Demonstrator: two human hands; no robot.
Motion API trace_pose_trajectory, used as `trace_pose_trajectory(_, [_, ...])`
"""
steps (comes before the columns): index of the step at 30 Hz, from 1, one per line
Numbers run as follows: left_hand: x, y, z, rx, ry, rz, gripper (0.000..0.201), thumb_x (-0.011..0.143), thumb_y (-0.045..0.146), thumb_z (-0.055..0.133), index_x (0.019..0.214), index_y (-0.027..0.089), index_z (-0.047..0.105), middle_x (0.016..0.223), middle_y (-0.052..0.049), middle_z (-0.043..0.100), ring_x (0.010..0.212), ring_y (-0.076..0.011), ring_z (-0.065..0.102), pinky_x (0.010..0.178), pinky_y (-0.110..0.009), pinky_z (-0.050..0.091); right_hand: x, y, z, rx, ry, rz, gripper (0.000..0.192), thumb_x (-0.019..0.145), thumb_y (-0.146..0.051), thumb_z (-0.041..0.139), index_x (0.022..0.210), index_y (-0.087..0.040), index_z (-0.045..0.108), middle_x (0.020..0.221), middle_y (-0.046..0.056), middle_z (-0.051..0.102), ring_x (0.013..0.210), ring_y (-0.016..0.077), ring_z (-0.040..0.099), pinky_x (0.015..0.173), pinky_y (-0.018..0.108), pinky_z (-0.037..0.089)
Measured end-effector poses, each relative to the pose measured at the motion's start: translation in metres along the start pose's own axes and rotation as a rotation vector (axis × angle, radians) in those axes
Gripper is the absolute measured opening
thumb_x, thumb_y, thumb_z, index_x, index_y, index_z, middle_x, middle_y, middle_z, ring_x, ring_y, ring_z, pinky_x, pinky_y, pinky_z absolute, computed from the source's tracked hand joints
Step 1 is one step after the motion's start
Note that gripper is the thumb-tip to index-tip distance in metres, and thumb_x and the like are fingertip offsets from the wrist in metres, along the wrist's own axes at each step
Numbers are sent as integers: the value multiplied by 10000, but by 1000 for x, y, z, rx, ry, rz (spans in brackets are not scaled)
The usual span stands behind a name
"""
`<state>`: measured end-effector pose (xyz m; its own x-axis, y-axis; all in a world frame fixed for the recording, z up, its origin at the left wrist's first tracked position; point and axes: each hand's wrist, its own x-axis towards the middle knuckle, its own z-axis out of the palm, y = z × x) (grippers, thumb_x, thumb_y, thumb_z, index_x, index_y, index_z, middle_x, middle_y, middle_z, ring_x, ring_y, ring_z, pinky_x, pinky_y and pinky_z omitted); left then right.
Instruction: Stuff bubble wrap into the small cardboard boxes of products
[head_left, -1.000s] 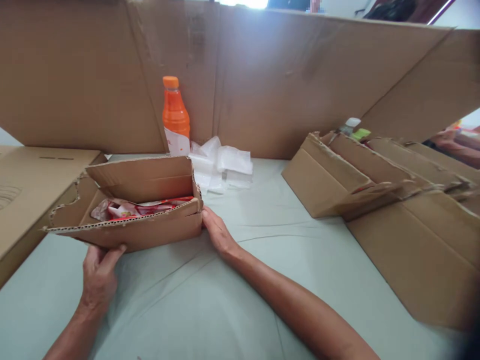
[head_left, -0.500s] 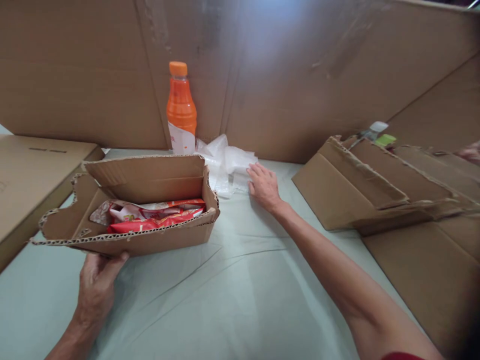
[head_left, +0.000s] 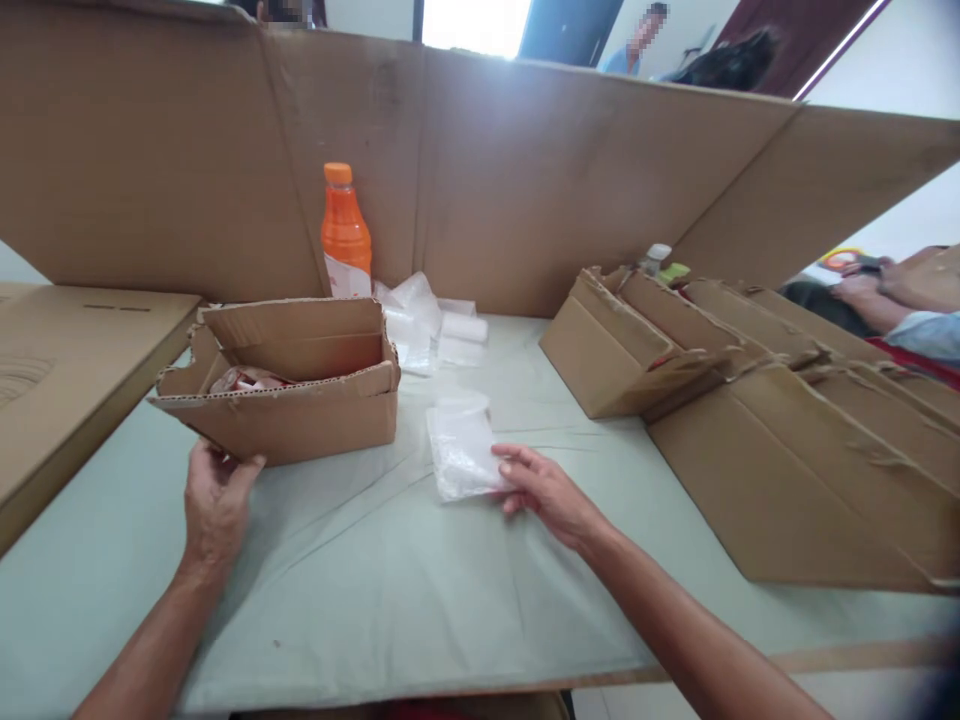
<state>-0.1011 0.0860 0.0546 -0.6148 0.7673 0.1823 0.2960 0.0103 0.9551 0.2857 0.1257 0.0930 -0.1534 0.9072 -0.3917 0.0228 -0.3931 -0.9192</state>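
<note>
My right hand [head_left: 546, 490] pinches the right edge of a clear bubble wrap piece [head_left: 461, 450], held over the pale green table cover. My left hand [head_left: 217, 500] grips the lower front left edge of an open cardboard box [head_left: 322, 425], thumb in front and some fingers hidden under it. Inside that box a reddish and white packet [head_left: 251, 379] shows in part. Behind it an orange bottle [head_left: 346, 230] stands upright. Beside the bottle lies more bubble wrap [head_left: 412, 320] in a loose heap.
At right stand several open cardboard boxes [head_left: 795, 470], one with bottle caps [head_left: 660, 255] showing above its rim. A flat cardboard box [head_left: 82, 340] lies at left. A tall cardboard wall [head_left: 525, 190] runs along the back. Other people are partly visible beyond it and at far right.
My right hand has drawn one bubble wrap piece off the heap toward me. My left hand stays on the box. The view has tilted up and shows people beyond the wall.
</note>
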Motion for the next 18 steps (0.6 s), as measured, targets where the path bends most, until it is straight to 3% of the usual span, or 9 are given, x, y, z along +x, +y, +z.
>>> trace_pose_trajectory(3, [-36,14,-9,213,47,167,723,846,380,686,1491,244,391,1504,-88,473,1358,-364,471,1095,-521,417,-23,17,-1,-40,-91,70,497,772,-400,722,1210,-189,616,875,31,656,776,205,731,537,250,531])
trace_pose_trajectory(5, [-62,25,-8,314,19,384,677,863,342,671,1484,243,421,1539,-117,445,1386,-381,453,1106,-547,407,-33,22,-6,-177,-122,27,517,802,-395,679,1273,-194,608,851,16,659,714,189,718,523,253,511])
trace_pose_trajectory(8, [-90,43,4,363,-234,698,531,886,235,618,1403,241,499,1498,-138,483,1366,-336,488,1124,-512,402,-40,23,-16,-546,-30,-163,439,854,-373,598,1254,-200,654,736,-12,657,591,153,624,562,286,496])
trace_pose_trajectory(11, [-99,58,30,393,-499,831,529,879,177,579,1393,253,481,1449,-132,530,1344,-310,505,1106,-491,416,-37,19,-19,-784,91,-408,331,887,-353,551,1133,-220,729,841,31,725,728,184,641,705,335,522])
trace_pose_trajectory(14, [-100,68,68,418,-728,917,600,828,188,605,1411,227,466,1459,-147,530,1396,-339,444,1147,-525,352,-18,8,-12,-734,40,-526,264,868,-313,567,1029,-239,763,1034,56,753,870,208,655,780,346,529])
trace_pose_trajectory(18, [-101,72,120,513,-1033,914,554,763,255,671,1304,197,568,1357,-156,593,1266,-356,526,1086,-535,395,38,-11,5,-533,-109,-461,182,740,-248,705,906,-222,775,901,39,760,731,180,658,706,317,552])
